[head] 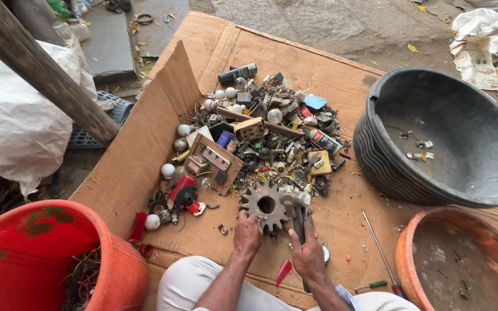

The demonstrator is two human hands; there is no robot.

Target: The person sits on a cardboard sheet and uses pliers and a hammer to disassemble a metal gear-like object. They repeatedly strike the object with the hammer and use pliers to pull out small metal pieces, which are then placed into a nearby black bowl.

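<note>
Two hands busy: left hand (248, 235) fingers closed on the gear (266, 205), right hand (306, 251) gripping a hammer (295, 203) just beside them; scrap pile (260, 138) beyond mostly unsorted, black tub (387, 167) nearly bare.

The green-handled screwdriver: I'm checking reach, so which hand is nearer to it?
Right. The right hand grips a hammer just left of the screwdriver; the left hand rests at the gear, farther left still.
</note>
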